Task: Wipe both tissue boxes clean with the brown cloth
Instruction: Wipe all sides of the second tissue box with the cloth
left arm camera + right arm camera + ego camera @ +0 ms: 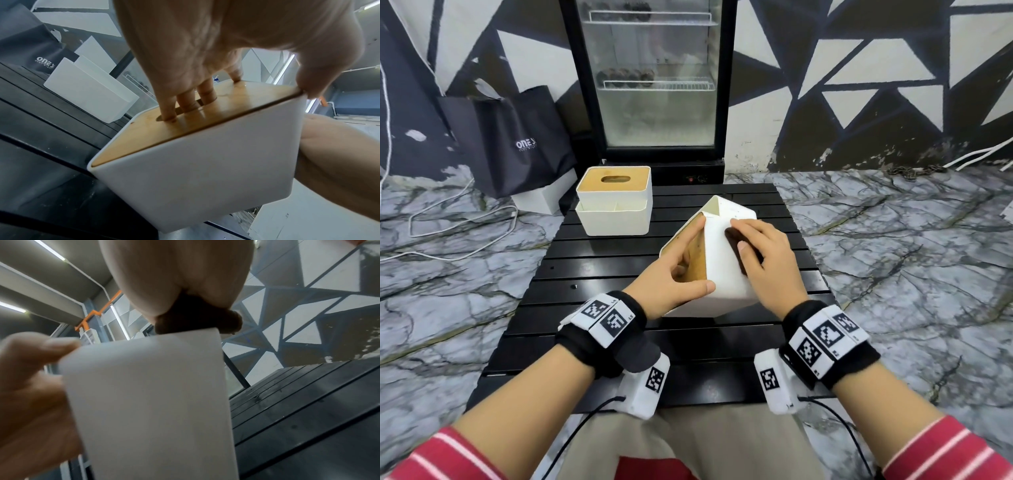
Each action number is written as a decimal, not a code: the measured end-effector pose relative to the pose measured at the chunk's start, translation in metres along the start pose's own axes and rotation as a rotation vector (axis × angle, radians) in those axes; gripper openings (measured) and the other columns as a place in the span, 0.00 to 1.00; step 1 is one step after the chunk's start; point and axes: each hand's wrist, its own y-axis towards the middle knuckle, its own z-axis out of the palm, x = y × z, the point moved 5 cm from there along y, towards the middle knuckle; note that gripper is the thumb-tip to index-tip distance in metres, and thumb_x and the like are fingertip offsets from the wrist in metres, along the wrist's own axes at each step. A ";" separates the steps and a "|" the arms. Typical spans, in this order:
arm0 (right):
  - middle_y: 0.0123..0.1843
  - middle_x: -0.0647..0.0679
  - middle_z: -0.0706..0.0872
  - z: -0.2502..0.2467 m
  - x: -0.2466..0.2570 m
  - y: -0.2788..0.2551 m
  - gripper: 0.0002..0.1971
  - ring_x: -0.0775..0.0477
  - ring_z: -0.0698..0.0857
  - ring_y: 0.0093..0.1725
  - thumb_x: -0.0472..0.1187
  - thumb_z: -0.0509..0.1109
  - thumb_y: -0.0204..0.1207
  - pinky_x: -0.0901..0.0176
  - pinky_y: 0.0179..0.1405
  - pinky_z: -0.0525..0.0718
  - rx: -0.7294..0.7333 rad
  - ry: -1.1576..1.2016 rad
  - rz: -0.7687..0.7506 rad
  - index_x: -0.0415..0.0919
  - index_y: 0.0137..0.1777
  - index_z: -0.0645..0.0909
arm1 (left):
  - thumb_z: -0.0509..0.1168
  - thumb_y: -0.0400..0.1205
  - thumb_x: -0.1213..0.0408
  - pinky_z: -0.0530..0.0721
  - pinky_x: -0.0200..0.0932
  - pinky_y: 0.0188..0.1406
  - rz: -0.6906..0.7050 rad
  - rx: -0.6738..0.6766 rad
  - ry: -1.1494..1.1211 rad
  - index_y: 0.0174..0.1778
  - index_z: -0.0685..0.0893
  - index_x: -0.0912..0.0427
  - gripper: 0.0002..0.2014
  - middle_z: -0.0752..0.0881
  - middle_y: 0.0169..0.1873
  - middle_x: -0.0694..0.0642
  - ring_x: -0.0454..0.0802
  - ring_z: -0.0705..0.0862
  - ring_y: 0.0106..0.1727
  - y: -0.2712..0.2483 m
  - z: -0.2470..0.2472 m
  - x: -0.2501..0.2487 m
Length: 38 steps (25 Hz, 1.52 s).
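Observation:
A white tissue box [722, 274] with a wooden lid stands tilted on one edge on the black slatted table [599, 274]. My left hand [674, 274] grips it, with fingers [187, 100] hooked into the lid's slot and the thumb on the box's near corner. My right hand [767, 260] holds the brown cloth [734, 240] against the box's white side, thumb lying over the cloth. In the right wrist view the bunched cloth [195, 319] sits under my palm at the top edge of the box [154, 402]. The second tissue box [614, 209] stands upright at the table's far left.
Behind the table stands a glass-door fridge [657, 78]. A black paper bag [517, 140] and a white box [544, 198] sit on the marble floor to the left, with white cables [458, 236] trailing nearby. The table's right edge is close to my right hand.

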 end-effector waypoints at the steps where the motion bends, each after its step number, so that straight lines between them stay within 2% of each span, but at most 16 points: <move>1: 0.66 0.48 0.78 0.000 -0.003 0.007 0.18 0.46 0.69 0.66 0.35 0.59 0.80 0.68 0.65 0.59 0.003 -0.007 0.039 0.44 0.68 0.76 | 0.70 0.61 0.47 0.80 0.41 0.58 -0.009 0.001 0.016 0.69 0.54 0.15 0.44 0.78 0.59 0.49 0.45 0.79 0.49 0.000 0.000 0.001; 3: 0.68 0.46 0.76 0.001 -0.004 0.016 0.19 0.43 0.69 0.68 0.34 0.58 0.80 0.67 0.65 0.59 0.015 -0.028 0.091 0.42 0.70 0.74 | 0.70 0.61 0.46 0.80 0.43 0.60 -0.016 0.010 0.045 0.70 0.53 0.16 0.45 0.77 0.61 0.52 0.48 0.78 0.51 0.002 0.002 0.003; 6: 0.70 0.46 0.73 0.008 0.008 0.017 0.21 0.42 0.66 0.70 0.36 0.59 0.79 0.63 0.69 0.57 0.051 -0.047 0.081 0.42 0.73 0.69 | 0.70 0.61 0.46 0.78 0.38 0.55 -0.004 0.007 0.044 0.71 0.54 0.17 0.45 0.77 0.59 0.45 0.44 0.76 0.48 0.002 0.002 0.003; 10: 0.72 0.47 0.72 0.010 0.015 0.005 0.26 0.44 0.65 0.70 0.42 0.54 0.75 0.67 0.69 0.53 0.098 -0.077 -0.036 0.43 0.75 0.67 | 0.71 0.62 0.47 0.78 0.41 0.64 0.019 0.005 0.020 0.72 0.55 0.19 0.46 0.74 0.69 0.46 0.47 0.78 0.59 0.002 -0.001 0.005; 12: 0.72 0.46 0.71 0.005 0.009 0.008 0.24 0.44 0.65 0.71 0.40 0.56 0.78 0.67 0.68 0.52 0.110 -0.076 -0.032 0.43 0.75 0.67 | 0.71 0.62 0.48 0.76 0.37 0.63 0.031 0.010 0.020 0.71 0.55 0.18 0.45 0.75 0.66 0.44 0.42 0.77 0.56 0.004 0.000 0.003; 14: 0.73 0.46 0.71 -0.001 0.000 0.014 0.22 0.44 0.65 0.72 0.35 0.57 0.80 0.67 0.67 0.53 0.103 -0.090 0.022 0.43 0.75 0.66 | 0.71 0.63 0.50 0.75 0.32 0.58 0.024 0.018 0.033 0.73 0.54 0.21 0.46 0.75 0.60 0.42 0.37 0.76 0.50 0.005 0.002 0.002; 16: 0.73 0.45 0.70 -0.004 -0.009 0.024 0.23 0.43 0.65 0.72 0.35 0.57 0.81 0.64 0.69 0.55 0.106 -0.105 0.089 0.42 0.76 0.64 | 0.72 0.64 0.51 0.73 0.30 0.57 0.029 0.026 0.051 0.75 0.54 0.24 0.47 0.74 0.61 0.39 0.36 0.76 0.52 0.003 0.004 0.003; 19: 0.74 0.44 0.69 -0.008 -0.014 0.043 0.23 0.39 0.65 0.73 0.36 0.55 0.82 0.52 0.75 0.58 0.123 -0.096 0.155 0.42 0.77 0.62 | 0.71 0.62 0.48 0.72 0.36 0.66 0.046 0.039 0.073 0.75 0.54 0.24 0.47 0.69 0.72 0.39 0.43 0.74 0.63 0.003 0.006 0.002; 21: 0.75 0.43 0.68 -0.006 -0.007 0.047 0.23 0.40 0.63 0.74 0.36 0.54 0.82 0.54 0.75 0.55 0.128 -0.115 0.140 0.42 0.77 0.61 | 0.71 0.62 0.48 0.72 0.38 0.67 0.042 0.044 0.087 0.75 0.55 0.23 0.47 0.69 0.72 0.40 0.45 0.74 0.63 0.004 0.007 0.001; 25: 0.75 0.46 0.68 0.002 0.006 0.034 0.23 0.41 0.62 0.75 0.36 0.55 0.82 0.62 0.71 0.50 0.129 -0.124 0.007 0.44 0.77 0.62 | 0.71 0.62 0.48 0.75 0.39 0.62 0.030 0.032 0.079 0.75 0.55 0.23 0.47 0.74 0.67 0.46 0.46 0.76 0.57 0.005 0.005 0.004; 27: 0.75 0.46 0.68 -0.001 0.000 0.036 0.23 0.42 0.62 0.75 0.36 0.55 0.82 0.62 0.71 0.51 0.132 -0.107 0.032 0.44 0.77 0.62 | 0.71 0.62 0.48 0.75 0.41 0.65 0.026 0.037 0.090 0.75 0.55 0.23 0.46 0.73 0.69 0.46 0.47 0.75 0.60 0.006 0.005 0.004; 30: 0.75 0.44 0.68 -0.007 -0.006 0.040 0.23 0.41 0.63 0.74 0.37 0.55 0.82 0.56 0.74 0.55 0.133 -0.096 0.114 0.43 0.77 0.62 | 0.71 0.63 0.47 0.74 0.46 0.70 0.016 0.046 0.103 0.74 0.55 0.22 0.46 0.73 0.70 0.50 0.51 0.75 0.63 0.006 0.007 0.003; 32: 0.75 0.45 0.68 -0.007 -0.004 0.038 0.23 0.42 0.62 0.74 0.37 0.55 0.82 0.58 0.73 0.53 0.134 -0.107 0.105 0.44 0.77 0.61 | 0.71 0.62 0.47 0.76 0.48 0.69 0.008 0.037 0.107 0.73 0.55 0.21 0.46 0.74 0.67 0.56 0.55 0.75 0.61 0.007 0.007 0.003; 34: 0.75 0.47 0.67 -0.007 0.000 0.030 0.24 0.44 0.61 0.74 0.36 0.55 0.81 0.62 0.71 0.52 0.116 -0.109 0.075 0.44 0.77 0.61 | 0.71 0.61 0.47 0.77 0.46 0.64 0.011 0.027 0.107 0.73 0.56 0.20 0.46 0.76 0.63 0.59 0.55 0.76 0.57 0.008 0.006 0.001; 36: 0.75 0.47 0.67 -0.004 0.006 0.020 0.24 0.44 0.60 0.73 0.36 0.56 0.81 0.64 0.70 0.51 0.110 -0.107 0.047 0.44 0.77 0.61 | 0.71 0.61 0.47 0.78 0.39 0.55 0.024 0.018 0.083 0.74 0.56 0.21 0.46 0.77 0.56 0.62 0.50 0.75 0.48 0.010 0.004 -0.001; 38: 0.75 0.47 0.67 0.002 0.012 0.007 0.24 0.44 0.60 0.73 0.36 0.57 0.81 0.64 0.71 0.51 0.129 -0.108 0.026 0.44 0.77 0.62 | 0.71 0.62 0.48 0.79 0.36 0.51 0.022 0.013 0.064 0.74 0.56 0.22 0.46 0.77 0.55 0.58 0.45 0.75 0.46 0.009 0.002 -0.001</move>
